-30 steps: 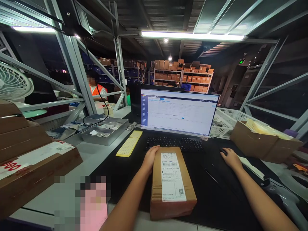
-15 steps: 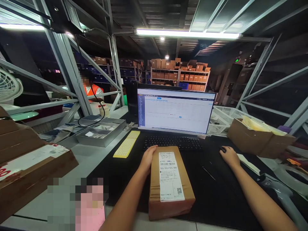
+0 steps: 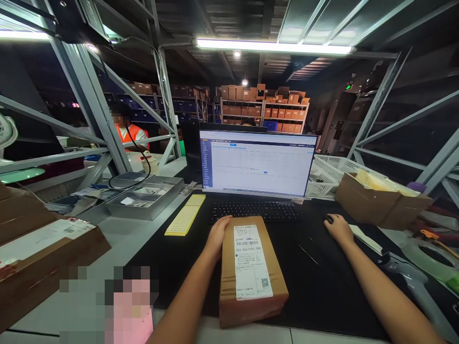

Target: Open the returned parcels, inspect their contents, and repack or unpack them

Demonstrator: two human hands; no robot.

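A brown cardboard box (image 3: 229,267) with a white shipping label (image 3: 251,263) lies on the black desk mat in front of me. My left hand (image 3: 217,235) grips its far left edge, fingers partly hidden behind the box. On the right, my right hand (image 3: 339,230) is closed over a black computer mouse (image 3: 329,218). A black keyboard (image 3: 254,210) sits just beyond the box, and behind it stands a lit monitor (image 3: 258,165) showing a mostly white page with a dark menu bar.
Left are a yellow printed sheet (image 3: 185,215), a grey metal tray (image 3: 145,203) and a large carton (image 3: 46,253). A handheld scanner (image 3: 405,277), tape roll (image 3: 430,258), open carton (image 3: 376,200) and white baskets (image 3: 322,177) stand right. A person in an orange vest (image 3: 132,136) is beyond the frame.
The whole view has shifted slightly. My left hand stays on the box and my right hand on the mouse, with no clear movement of either.
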